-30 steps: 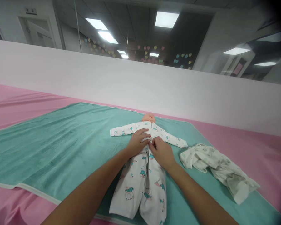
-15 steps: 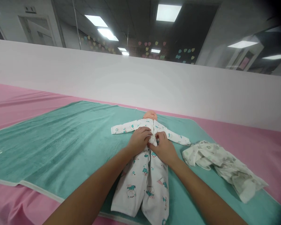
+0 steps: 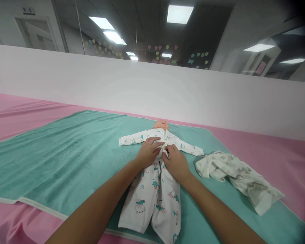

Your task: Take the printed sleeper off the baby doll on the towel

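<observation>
Infant doll (image 3: 161,125) lay face-up on a teal towel (image 3: 53,156) over a pink sheet (image 3: 269,159), wearing a printed white sleepsuit (image 3: 152,206). From the head view, the left hand (image 3: 148,152) rested open on its chest; the right hand (image 3: 176,163) pinched the front edge between its fingers. Crumpled white garment (image 3: 237,178) lay on the towel, near the sleeve.

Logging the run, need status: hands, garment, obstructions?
Left hand flat on white printed sleepsuit; right hand at its front opening. Sleepsuit on doll. Bunched white cloth off to the right, apart from hands, on teal towel.
</observation>
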The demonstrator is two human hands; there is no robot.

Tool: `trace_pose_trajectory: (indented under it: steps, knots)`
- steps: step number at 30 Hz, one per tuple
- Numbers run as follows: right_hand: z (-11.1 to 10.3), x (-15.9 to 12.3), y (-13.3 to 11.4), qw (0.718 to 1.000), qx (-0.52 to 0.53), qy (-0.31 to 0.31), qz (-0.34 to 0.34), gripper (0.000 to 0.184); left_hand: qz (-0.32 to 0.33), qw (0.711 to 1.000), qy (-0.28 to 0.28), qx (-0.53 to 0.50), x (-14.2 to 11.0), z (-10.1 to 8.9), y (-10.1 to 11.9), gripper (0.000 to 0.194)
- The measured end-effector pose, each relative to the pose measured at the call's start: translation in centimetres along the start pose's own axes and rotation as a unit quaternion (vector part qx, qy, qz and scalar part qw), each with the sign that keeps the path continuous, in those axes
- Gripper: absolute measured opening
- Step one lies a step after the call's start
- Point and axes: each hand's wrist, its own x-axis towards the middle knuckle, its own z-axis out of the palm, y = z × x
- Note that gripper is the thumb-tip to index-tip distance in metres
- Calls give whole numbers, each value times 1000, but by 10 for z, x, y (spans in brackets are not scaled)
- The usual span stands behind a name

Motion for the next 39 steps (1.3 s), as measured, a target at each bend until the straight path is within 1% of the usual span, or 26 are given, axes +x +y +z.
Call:
trace_pose_trajectory:
  steps: [5, 11, 15, 20, 23, 25, 28, 30, 33, 37, 39]
  knots:
    - [0, 2, 5, 997, 77, 12, -4, 9, -9, 1000, -6, -3, 1, -1, 1, 32]
    - [-3, -3, -2, 991, 127, 22, -30, 8, -10, 1000, -4, -12, 1, -1, -1, 30]
    - [-1, -3, -1, 985, 169, 38, 17, 8, -25, 999, -11, -25, 2, -1, 0, 27]
    - [2, 3, 4, 969, 231, 53, 77, 17, -42, 998, -34, -42, 7, 1, 1, 28]
    - [6, 6, 9, 960, 256, 55, 95, 19, -53, 997, -32, -44, 7, 2, 3, 27]
    - [11, 9, 17, 954, 264, 78, 118, 20, -55, 997, -36, -41, 6, 2, 5, 25]
    - [21, 14, 43, 942, 252, 122, 186, 20, -46, 997, -48, -36, 2, 0, 10, 27]
    - [27, 17, 64, 937, 232, 111, 238, 19, -50, 997, -39, -35, 0, -1, 11, 27]
    - [31, 20, 92, 931, 212, 98, 280, 20, -48, 998, -26, -28, -1, -2, 12, 26]
    - [24, 23, 121, 931, 151, 102, 315, 22, -48, 999, -14, 17, 0, -3, 11, 33]
    - [15, 22, 136, 926, 116, 107, 343, 23, -66, 997, -4, 43, 0, -4, 10, 28]
